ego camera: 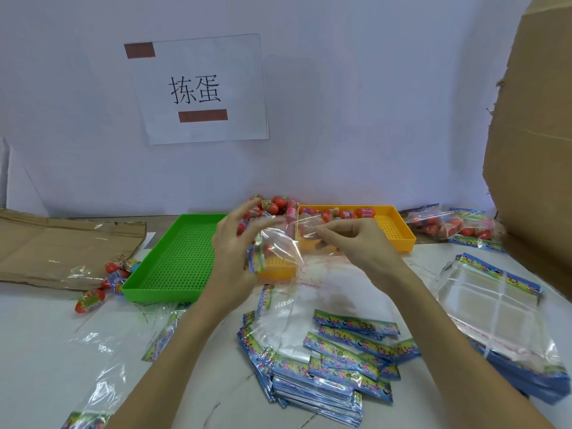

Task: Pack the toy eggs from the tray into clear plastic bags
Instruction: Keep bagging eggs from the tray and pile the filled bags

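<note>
Both hands are raised over the table (pixel 46 342), working 1 clear bag (pixel 278 243) between them. The left hand (pixel 235 252) cups the bag from the left side, fingers curled round the lower part where a printed header strip and what looks like red eggs show through the plastic. The right hand (pixel 356 243) pinches the bag's upper edge betw. thumb and forefinger, other fingers curled in.

Behind the hands sit 2 perforated trays: the green tray (pixel 173 261) on the left, and the orange tray (pixel 399 230) to the right, w/ red toy eggs (pixel 356 212) along its far wall. More eggs are piled at the wall (pixel 278 202) betw. the trays; a few loose eggs (pixel 108 280) lie just left of the green tray, on the edge of flat cardboard (pixel 46 243).

Filled bags (pixel 452 226) lie right of the orange tray. Stacks of empty bags (pixel 325 366) w/ colourful headers lie near the front; another stack (pixel 495 305) is at right. A paper sign (pixel 201 88) hangs on the wall.
</note>
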Available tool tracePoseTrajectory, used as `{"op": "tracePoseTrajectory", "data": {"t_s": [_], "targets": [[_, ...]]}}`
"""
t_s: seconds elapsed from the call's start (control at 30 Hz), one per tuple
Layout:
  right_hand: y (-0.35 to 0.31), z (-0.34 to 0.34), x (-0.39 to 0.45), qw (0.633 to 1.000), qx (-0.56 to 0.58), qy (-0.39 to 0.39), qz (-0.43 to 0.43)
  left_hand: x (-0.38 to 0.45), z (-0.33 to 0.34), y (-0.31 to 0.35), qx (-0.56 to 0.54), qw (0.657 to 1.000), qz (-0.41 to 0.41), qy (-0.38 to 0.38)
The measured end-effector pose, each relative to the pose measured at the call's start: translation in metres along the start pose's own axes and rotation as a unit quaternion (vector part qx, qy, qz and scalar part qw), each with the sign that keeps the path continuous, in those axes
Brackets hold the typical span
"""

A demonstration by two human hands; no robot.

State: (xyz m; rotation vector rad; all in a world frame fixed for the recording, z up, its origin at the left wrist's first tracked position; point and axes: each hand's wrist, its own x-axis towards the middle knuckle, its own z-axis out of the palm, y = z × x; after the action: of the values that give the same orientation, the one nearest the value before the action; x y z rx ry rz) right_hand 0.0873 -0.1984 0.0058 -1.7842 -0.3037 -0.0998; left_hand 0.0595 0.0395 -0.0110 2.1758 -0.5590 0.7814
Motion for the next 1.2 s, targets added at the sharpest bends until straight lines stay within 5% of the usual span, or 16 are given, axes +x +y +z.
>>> {"op": "tracePoseTrajectory", "data": {"t_s": [0.17,0.4,0.57,1.07,1.2], "targets": [[0.0,0.006,0.001,0.979,-0.139,0.077,-0.126,0.002,0.0,-0.005,-0.09,0.98,-0.091,0.15],[-0.006,0.02,-0.004,0.958,-0.206,-0.05,-0.191,-0.004,0.008,-0.012,0.102,0.991,0.036,-0.079],[-0.013,0.027,-0.008,0.964,-0.167,-0.083,-0.191,-0.004,0.008,-0.013,-0.007,0.997,-0.001,-0.08],[-0.013,0.023,-0.008,0.972,-0.133,-0.179,-0.077,-0.002,-0.006,0.001,0.151,0.978,0.131,-0.061],[-0.01,0.03,-0.012,0.974,-0.107,-0.184,-0.078,0.0,-0.008,0.001,0.109,0.984,0.071,-0.12]]}}
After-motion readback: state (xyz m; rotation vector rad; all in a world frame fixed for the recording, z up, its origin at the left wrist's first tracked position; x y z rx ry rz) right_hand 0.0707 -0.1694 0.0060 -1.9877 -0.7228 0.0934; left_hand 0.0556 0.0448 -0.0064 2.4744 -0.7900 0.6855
